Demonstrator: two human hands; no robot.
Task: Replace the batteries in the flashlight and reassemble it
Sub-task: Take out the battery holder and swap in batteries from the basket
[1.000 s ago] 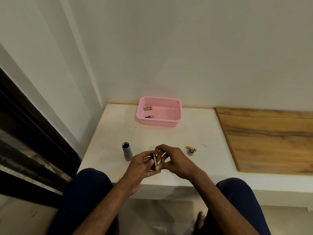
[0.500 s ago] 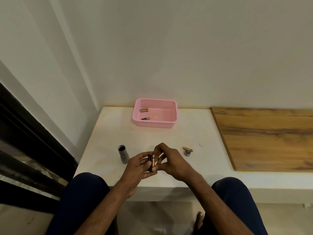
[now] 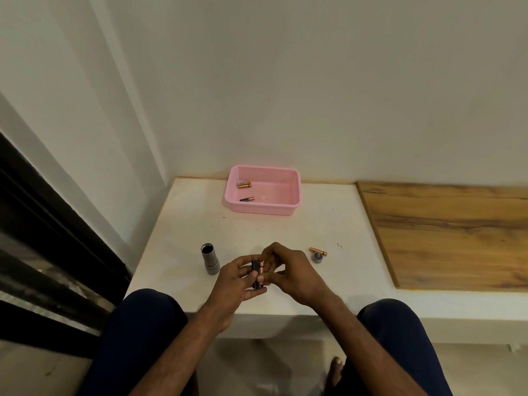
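Note:
A black battery holder sits upright in my left hand above the near edge of the white table. A copper-topped battery lies against the holder, pinched by the fingers of my right hand. The grey flashlight body stands on its head left of my hands, its open end up. To the right lie the flashlight's round end cap and one loose battery touching it.
A pink basket at the back of the table holds two batteries. A wooden board covers the surface to the right. A dark window frame runs along the left. My knees flank the table's front edge.
My hands stay together on the holder and battery with only small finger shifts. The camera has tilted slightly, so the table appears lower in view.

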